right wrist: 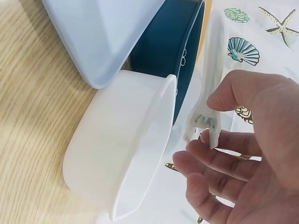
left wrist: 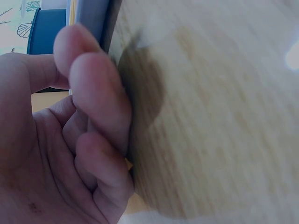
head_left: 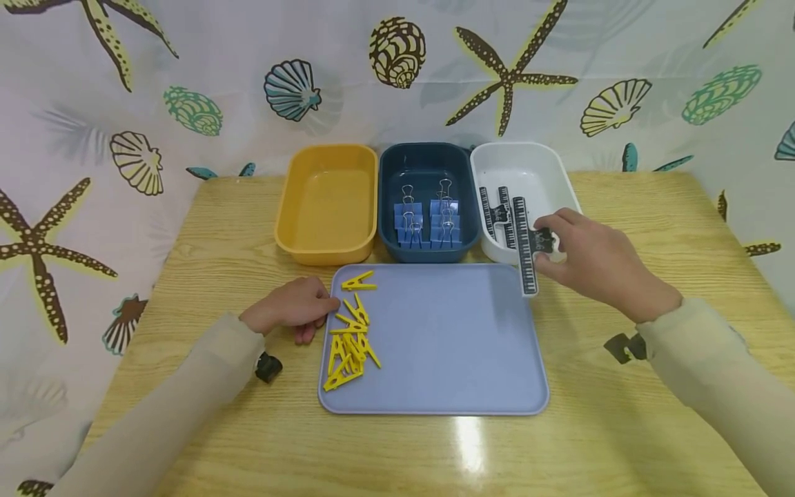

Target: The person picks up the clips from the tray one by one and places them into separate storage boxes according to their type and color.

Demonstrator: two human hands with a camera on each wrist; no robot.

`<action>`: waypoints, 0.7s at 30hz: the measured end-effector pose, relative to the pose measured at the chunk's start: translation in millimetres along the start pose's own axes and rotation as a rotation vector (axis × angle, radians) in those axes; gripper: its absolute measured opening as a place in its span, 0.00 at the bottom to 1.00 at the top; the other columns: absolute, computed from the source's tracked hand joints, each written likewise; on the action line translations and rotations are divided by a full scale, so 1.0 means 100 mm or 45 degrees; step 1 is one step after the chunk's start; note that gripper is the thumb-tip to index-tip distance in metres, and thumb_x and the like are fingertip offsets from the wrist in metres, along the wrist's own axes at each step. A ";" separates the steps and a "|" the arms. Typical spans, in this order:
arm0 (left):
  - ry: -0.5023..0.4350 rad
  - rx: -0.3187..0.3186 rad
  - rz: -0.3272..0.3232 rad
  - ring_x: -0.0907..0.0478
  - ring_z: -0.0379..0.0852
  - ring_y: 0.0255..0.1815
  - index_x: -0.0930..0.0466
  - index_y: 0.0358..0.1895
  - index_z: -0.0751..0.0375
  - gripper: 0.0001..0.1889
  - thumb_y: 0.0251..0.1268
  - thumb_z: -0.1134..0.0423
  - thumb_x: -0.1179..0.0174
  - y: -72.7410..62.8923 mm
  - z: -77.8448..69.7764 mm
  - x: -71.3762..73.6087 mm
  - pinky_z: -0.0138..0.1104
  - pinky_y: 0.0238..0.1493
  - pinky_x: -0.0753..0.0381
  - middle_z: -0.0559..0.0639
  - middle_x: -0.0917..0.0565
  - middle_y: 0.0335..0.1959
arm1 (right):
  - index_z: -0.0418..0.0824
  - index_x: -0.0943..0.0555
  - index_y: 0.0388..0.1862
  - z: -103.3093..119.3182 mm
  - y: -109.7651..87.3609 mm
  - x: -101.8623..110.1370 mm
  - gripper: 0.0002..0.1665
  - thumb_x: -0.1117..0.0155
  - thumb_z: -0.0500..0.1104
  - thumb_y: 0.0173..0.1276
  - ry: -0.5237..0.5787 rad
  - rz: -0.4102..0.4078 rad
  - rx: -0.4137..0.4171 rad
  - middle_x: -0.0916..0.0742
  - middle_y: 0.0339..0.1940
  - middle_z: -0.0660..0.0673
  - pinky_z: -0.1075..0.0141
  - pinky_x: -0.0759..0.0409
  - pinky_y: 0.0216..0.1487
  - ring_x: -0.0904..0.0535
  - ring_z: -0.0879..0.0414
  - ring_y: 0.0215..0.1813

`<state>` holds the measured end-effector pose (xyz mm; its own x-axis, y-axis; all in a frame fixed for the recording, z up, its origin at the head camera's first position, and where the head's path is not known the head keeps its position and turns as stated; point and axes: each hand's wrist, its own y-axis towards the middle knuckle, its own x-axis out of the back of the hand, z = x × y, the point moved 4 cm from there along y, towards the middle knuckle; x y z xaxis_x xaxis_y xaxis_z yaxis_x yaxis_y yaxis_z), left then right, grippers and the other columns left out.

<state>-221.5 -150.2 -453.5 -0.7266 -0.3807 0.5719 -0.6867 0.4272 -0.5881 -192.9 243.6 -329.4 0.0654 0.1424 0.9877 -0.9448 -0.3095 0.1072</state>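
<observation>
My right hand point(head_left: 599, 266) pinches a black-and-white piano-key clip point(head_left: 525, 247) between thumb and fingers, over the near right edge of the white bin point(head_left: 528, 162). The right wrist view shows the clip's white plastic back and spring point(right wrist: 205, 122). Two similar clips point(head_left: 499, 215) lie inside the white bin. My left hand point(head_left: 292, 307) rests on the table at the light blue tray's point(head_left: 453, 345) left edge, thumb at the rim, holding nothing. Its fingers point(left wrist: 100, 93) are loosely curled. Several yellow clothespins point(head_left: 354, 338) lie along the tray's left side.
A yellow bin point(head_left: 326, 255) and a dark blue bin point(head_left: 428, 254) stand beside the white one, behind the tray. Several blue binder clips point(head_left: 428, 224) sit in the dark blue bin. A patterned curtain point(head_left: 348, 41) hangs behind the wooden table point(head_left: 261, 435).
</observation>
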 end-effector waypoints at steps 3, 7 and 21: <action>0.001 0.002 -0.003 0.25 0.43 0.07 0.25 0.15 0.61 0.25 0.71 0.53 0.53 -0.01 -0.01 0.01 0.32 0.14 0.27 0.49 0.23 0.07 | 0.36 0.23 0.53 -0.02 0.02 0.00 0.25 0.37 0.46 0.59 0.003 -0.008 -0.008 0.17 0.44 0.39 0.61 0.26 0.21 0.20 0.51 0.31; 0.003 0.006 -0.001 0.25 0.42 0.07 0.25 0.15 0.61 0.25 0.71 0.53 0.53 -0.02 -0.02 0.02 0.32 0.14 0.26 0.49 0.23 0.07 | 0.35 0.23 0.54 -0.04 0.04 -0.01 0.26 0.38 0.47 0.60 0.004 0.009 -0.015 0.18 0.44 0.38 0.61 0.26 0.21 0.21 0.51 0.31; 0.027 0.015 -0.003 0.25 0.43 0.08 0.25 0.16 0.60 0.24 0.71 0.52 0.53 -0.01 0.01 0.00 0.32 0.14 0.26 0.49 0.23 0.08 | 0.32 0.24 0.55 -0.12 0.11 -0.03 0.27 0.38 0.47 0.60 0.000 0.031 -0.039 0.18 0.44 0.36 0.58 0.24 0.24 0.20 0.50 0.33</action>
<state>-221.0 -151.3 -453.0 -0.7246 -0.3644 0.5850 -0.6887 0.4163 -0.5936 -207.6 251.4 -332.4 0.0425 0.1348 0.9900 -0.9555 -0.2841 0.0797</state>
